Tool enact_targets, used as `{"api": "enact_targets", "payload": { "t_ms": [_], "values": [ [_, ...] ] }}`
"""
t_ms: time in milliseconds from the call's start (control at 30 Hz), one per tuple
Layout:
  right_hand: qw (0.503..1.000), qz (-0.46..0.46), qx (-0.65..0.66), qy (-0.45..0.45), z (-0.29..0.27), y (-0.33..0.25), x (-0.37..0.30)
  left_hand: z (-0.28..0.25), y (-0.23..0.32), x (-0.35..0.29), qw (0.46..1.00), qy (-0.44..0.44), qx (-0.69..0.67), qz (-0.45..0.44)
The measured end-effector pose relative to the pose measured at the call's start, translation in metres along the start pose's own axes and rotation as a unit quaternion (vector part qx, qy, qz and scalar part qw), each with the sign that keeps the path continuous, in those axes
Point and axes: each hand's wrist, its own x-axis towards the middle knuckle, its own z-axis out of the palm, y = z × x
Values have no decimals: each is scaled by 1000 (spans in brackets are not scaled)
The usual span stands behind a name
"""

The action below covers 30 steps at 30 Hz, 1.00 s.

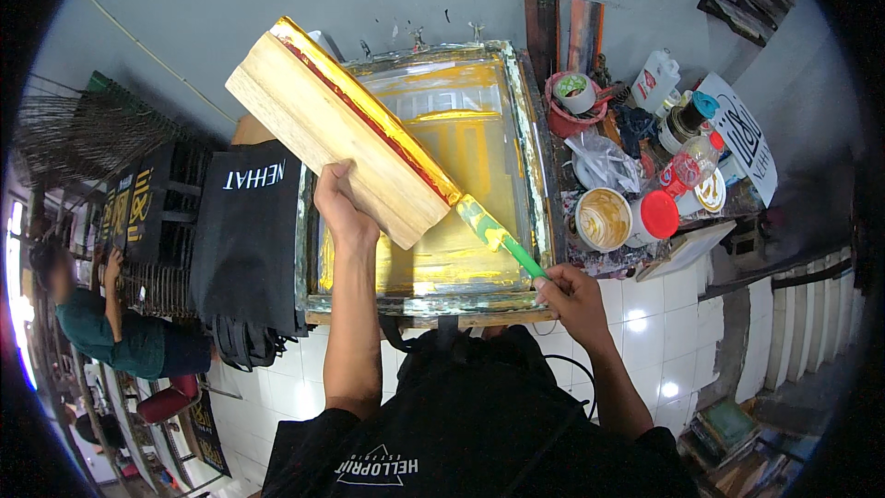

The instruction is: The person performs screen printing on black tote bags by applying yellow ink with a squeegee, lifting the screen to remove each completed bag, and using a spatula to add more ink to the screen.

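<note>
Left grip (pixel 348 210) clamped on wooden squeegee (pixel 336 138), upper centre of frame; right grip (pixel 573 300) holding green spatula (pixel 518 254), right of centre. Risk: yellow ink (pixel 373 109) dripping onto screen (pixel 479 301), should squeegee tilt further.

Ahead of my left hand (pixel 346 210), squeegee (pixel 334 132) spans both sides, no pass. I've got open air between it and the right hand (pixel 572 302), over the screen (pixel 429 303); spatula (pixel 502 238) caps the far end. Right of that grip: white tub (pixel 605 221), red-topped tub (pixel 658 215) block.
</note>
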Motion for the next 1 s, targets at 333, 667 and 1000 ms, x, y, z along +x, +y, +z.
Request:
{"api": "enact_targets", "payload": {
  "t_ms": [333, 667, 1000],
  "values": [
    [999, -18, -2, 46, 45, 1, 0, -22, 1, 12, 999, -18, -27, -18],
    [996, -43, -1, 77, 85, -51, 13, -17, -5, -12, 994, -7, 74, 86],
    [989, -88, 100, 62, 109, -134, 24, -28, 8, -8, 975, -51, 155, 150]
  ]
}}
